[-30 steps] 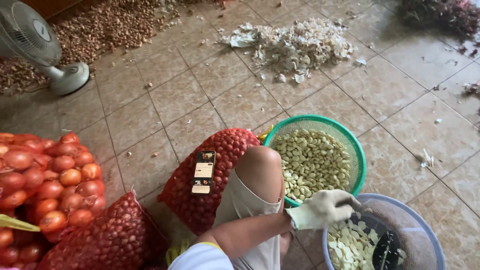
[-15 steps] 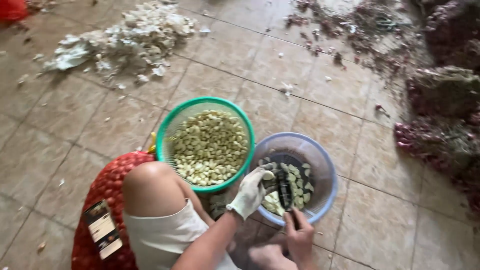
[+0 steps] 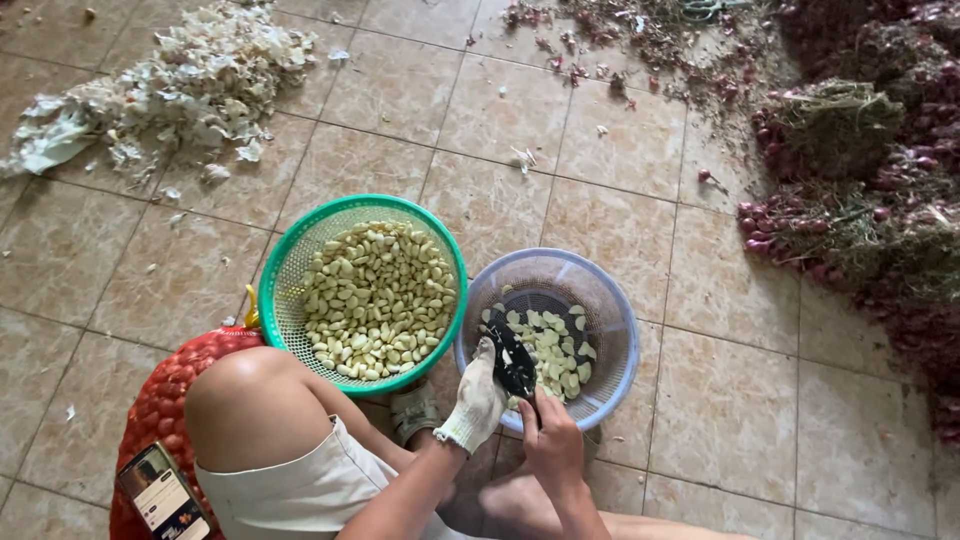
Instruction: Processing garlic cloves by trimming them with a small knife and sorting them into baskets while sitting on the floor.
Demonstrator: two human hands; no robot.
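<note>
My left hand [image 3: 477,400] wears a white knit glove and reaches into the pale blue mesh basket [image 3: 610,310], its fingers closed over something small that I cannot make out. My bare right hand [image 3: 549,440] grips a black knife [image 3: 513,362] whose blade lies over the cut garlic pieces [image 3: 560,350] in that basket. To the left stands a green mesh basket [image 3: 285,290] filled with peeled garlic cloves [image 3: 378,298]. My bent left knee [image 3: 245,410] is in front of it.
A red net sack of onions [image 3: 160,400] lies at my left with a phone [image 3: 165,497] on it. A heap of white garlic skins [image 3: 190,80] covers the tiles at top left. Piles of shallots with stalks [image 3: 860,170] line the right side.
The view has swung right, away from the fan and onion sacks. Both hands now meet over the blue basket, the right one holding the knife there.
</note>
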